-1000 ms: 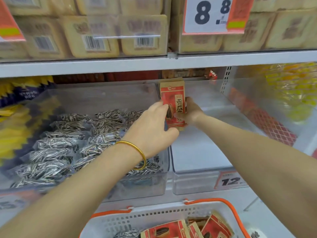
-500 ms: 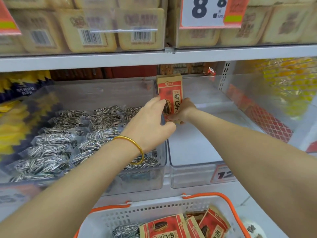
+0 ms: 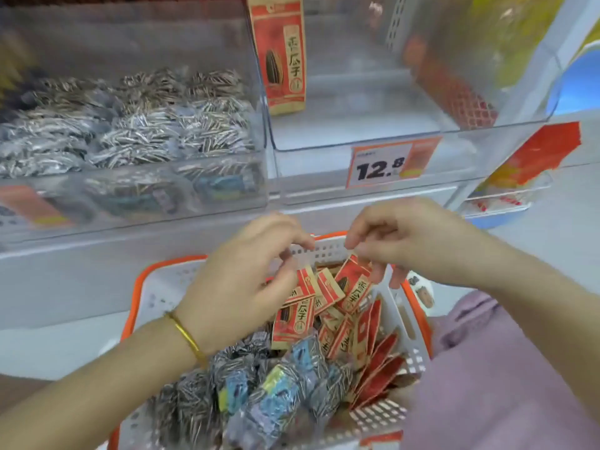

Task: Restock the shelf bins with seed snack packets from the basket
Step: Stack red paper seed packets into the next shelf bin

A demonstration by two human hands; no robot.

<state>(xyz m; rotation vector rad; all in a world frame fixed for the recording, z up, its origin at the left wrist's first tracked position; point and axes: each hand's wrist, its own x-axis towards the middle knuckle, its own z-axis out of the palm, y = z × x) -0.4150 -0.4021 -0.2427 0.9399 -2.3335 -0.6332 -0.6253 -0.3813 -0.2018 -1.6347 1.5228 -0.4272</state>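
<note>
Store shelving fills the view ahead of us, with two clear shelf bins side by side above a white and orange basket (image 3: 156, 287) that we hold low against our body. Our left bin (image 3: 136, 206) is already well stocked with silver striped seed packets (image 3: 146, 125), while the right bin (image 3: 357, 138), behind the 12.8 price tag (image 3: 386, 165), holds just one red packet (image 3: 282, 56) standing upright against its left wall, so that side has barely begun. Plenty remains in the basket: a heap of red packets (image 3: 328, 303) toward the far end and a pile of striped packets (image 3: 259, 394) nearer to us. Our left hand (image 3: 240, 287) curls over the red heap with its fingers bent onto the top packets, though we cannot tell whether it has truly closed on one. Our right hand (image 3: 406, 241) pinches the upper corner of a tilted red packet (image 3: 354, 284) between thumb and fingers, lifting it slightly from the rest. Compared with half a second ago, both hands have left the right bin, where they were steadying the red packet together, and have dropped to the basket; that packet now stands alone, and our gaze has tipped downward so the upper shelf is out of sight.
</note>
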